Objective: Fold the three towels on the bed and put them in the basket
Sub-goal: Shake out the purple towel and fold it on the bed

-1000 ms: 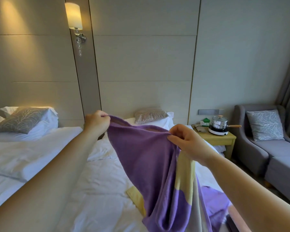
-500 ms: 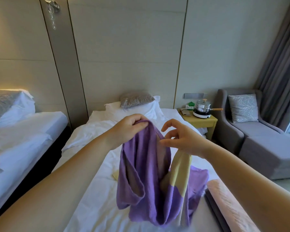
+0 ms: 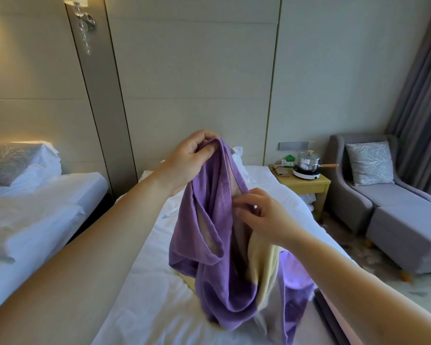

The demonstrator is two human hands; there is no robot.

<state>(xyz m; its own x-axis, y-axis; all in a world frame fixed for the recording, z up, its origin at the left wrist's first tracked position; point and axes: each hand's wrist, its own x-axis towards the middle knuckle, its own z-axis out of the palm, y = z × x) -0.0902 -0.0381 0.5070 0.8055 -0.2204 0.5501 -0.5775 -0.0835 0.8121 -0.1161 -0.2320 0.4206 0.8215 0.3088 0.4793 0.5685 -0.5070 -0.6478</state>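
Beds first: spare bed [image 3: 47, 195] at far left, no part in this. Next, left hand [image 3: 192, 160], raised highest, thumb and fingers pinching the top hem of purple-and-yellow towel [image 3: 209, 257]. Hangs bunched and twisted from that pinch, long axis near vertical, lower end trailing onto white bed [image 3: 147, 295]. Below and right of the pinch, right hand [image 3: 266, 217], fingers curled against the folds partway down (gripping an edge or only feeling for one, cannot tell). Probably hunting the second top corner: not made out, judged to lie in the folds nearest the right hand. Likely needs a slide along the hem and a pull rightward to spread the cloth. Further right, nightstand [image 3: 306, 183] with pot [image 3: 306, 161], then grey armchair [image 3: 373, 192]. Basket not in view.
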